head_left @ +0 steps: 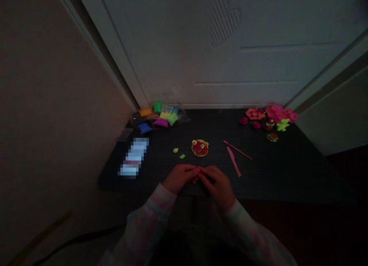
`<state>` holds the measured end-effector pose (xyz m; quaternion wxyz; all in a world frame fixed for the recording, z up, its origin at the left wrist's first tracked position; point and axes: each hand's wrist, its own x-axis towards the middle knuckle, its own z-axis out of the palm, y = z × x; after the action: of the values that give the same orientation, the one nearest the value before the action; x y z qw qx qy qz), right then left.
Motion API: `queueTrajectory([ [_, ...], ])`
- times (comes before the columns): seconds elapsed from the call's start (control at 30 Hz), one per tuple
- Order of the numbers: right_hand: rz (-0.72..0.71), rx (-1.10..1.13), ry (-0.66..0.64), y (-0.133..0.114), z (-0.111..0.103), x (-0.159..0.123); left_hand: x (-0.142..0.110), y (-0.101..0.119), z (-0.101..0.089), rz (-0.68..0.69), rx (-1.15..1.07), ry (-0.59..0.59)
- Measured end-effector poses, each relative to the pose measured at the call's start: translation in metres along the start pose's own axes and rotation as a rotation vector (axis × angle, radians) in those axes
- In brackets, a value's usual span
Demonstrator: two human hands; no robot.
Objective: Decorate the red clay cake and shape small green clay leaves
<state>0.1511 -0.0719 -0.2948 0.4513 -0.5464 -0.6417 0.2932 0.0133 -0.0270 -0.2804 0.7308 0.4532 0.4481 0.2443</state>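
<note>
My left hand (pixel 182 176) and my right hand (pixel 217 184) meet at the table's front edge, fingertips pinched together. Between them shows a small bit of red clay (pixel 198 169), mostly hidden by the fingers. Just beyond lies a round clay pizza (pixel 200 148) with a yellow rim, red top and ring-shaped pieces on it. To its left are a small yellow clay lump (pixel 175 150) and a small green clay lump (pixel 182 156). A pink plastic knife (pixel 234 161) and a thin pink modelling stick (pixel 238 150) rest to the right of the pizza.
Colourful clay packets (pixel 161 116) sit at the back left of the dark table (pixel 296 170). A lit phone (pixel 134 158), its screen blurred, lies at the left. Several finished clay figures (pixel 268 118) cluster at the back right. Behind the table rises a white door (pixel 178 47).
</note>
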Motion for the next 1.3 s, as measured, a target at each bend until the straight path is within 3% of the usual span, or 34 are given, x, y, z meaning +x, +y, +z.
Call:
queueTrajectory([
  [0.37, 0.014, 0.023, -0.003, -0.004, -0.002, 0.001, 0.001, -0.001, 0.001, -0.024, -0.044, 0.06],
  [0.57, 0.073, 0.023, 0.061, 0.0, -0.004, 0.0, 0.003, -0.005, 0.002, -0.012, -0.14, 0.13],
  [0.8, 0.027, 0.0, 0.024, 0.0, -0.003, -0.001, -0.002, 0.001, 0.002, -0.01, -0.107, 0.014],
  [0.93, -0.008, -0.06, 0.042, 0.001, 0.003, -0.002, -0.002, -0.001, 0.007, 0.001, -0.151, 0.015],
  [1.13, -0.127, -0.217, -0.064, -0.004, 0.005, -0.004, -0.002, -0.005, 0.007, 0.05, -0.129, 0.156],
  [1.3, -0.021, -0.216, -0.081, -0.01, 0.004, 0.008, -0.009, 0.011, -0.026, 0.148, 0.113, 0.459],
])
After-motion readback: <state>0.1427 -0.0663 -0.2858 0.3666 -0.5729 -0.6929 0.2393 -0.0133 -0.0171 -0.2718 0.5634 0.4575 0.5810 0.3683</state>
